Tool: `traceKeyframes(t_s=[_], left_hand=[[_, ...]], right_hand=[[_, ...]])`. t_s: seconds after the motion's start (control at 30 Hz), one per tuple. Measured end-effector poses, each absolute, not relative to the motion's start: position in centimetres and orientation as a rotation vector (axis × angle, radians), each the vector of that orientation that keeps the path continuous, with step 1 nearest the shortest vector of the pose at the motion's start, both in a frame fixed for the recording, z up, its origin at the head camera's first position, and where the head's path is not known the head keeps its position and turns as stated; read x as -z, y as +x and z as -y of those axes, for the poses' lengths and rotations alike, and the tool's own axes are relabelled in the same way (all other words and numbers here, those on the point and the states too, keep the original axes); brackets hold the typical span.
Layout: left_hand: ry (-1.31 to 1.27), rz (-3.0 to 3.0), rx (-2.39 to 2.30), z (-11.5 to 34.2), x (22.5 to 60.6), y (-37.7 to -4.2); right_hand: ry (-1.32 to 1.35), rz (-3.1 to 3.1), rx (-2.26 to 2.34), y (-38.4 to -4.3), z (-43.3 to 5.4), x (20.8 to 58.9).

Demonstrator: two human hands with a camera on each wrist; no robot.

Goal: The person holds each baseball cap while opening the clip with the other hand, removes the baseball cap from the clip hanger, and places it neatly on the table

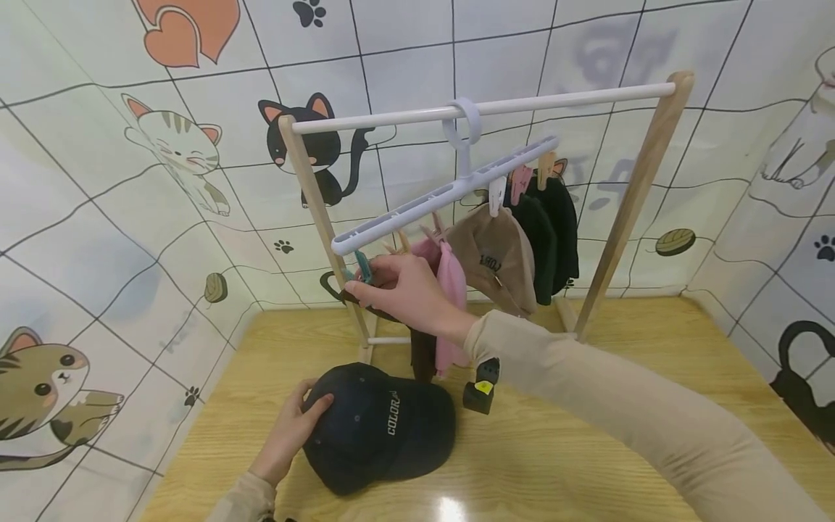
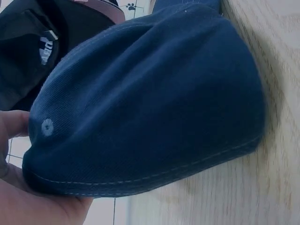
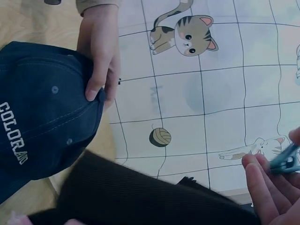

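Observation:
A navy baseball cap (image 1: 352, 428) with white lettering is low over the wooden table in the head view. My left hand (image 1: 295, 429) grips its crown edge, thumb on top, and the left wrist view shows the fabric creased beside that hand. At the low left end of a pale lavender hanger (image 1: 399, 216), my right hand (image 1: 416, 290) pinches a teal clothespin (image 1: 363, 268) between thumb and fingers. The right wrist view shows the same clothespin (image 3: 283, 164) at the fingertips. Dark fabric (image 3: 140, 190) hangs close by, partly hidden behind the right hand in the head view.
The tilted hanger hooks over a white rod (image 1: 574, 99) on a wooden-legged rack (image 1: 646, 181). Clothespins hold a pink cap (image 1: 451, 279), a beige cap (image 1: 499, 250) and dark caps (image 1: 562, 232) along it. Cat-patterned sheeting (image 1: 404, 80) stands behind the table (image 1: 554, 449).

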State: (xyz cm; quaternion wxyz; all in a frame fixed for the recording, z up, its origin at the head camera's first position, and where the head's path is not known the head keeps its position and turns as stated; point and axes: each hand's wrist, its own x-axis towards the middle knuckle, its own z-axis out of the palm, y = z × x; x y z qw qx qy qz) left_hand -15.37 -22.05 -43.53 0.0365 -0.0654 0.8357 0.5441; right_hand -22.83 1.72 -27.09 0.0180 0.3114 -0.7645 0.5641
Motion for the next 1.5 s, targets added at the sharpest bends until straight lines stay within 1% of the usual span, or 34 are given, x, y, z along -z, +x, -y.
traceKeyframes(t_s=[0.23, 0.5, 0.73, 1.0, 1.27, 1.5], left_hand=[[-0.126, -2.598, -1.687, 22.1, 43.7, -15.5], [-0.072, -2.649, -1.708, 22.3, 42.8, -15.8], [0.111, -2.785, -1.686, 22.3, 41.1, -16.9], [0.341, -2.901, -1.577, 20.6, 38.1, -18.3], [0.593, -2.932, -1.451, 17.6, 35.5, -18.4], [0.766, -2.895, -1.453, 16.1, 34.3, -18.2]], right_hand=[[0.969, 2.303, -1.954, -22.6, -2.6, 27.5], [0.981, 2.321, -1.900, -22.7, -4.0, 27.6], [0.964, 2.351, -1.834, -23.2, -4.9, 28.0], [0.919, 2.348, -1.775, -23.3, -6.3, 28.4], [0.889, 2.313, -1.510, -23.4, -8.6, 28.2], [0.996, 2.175, -1.074, -24.9, -9.9, 25.6]])
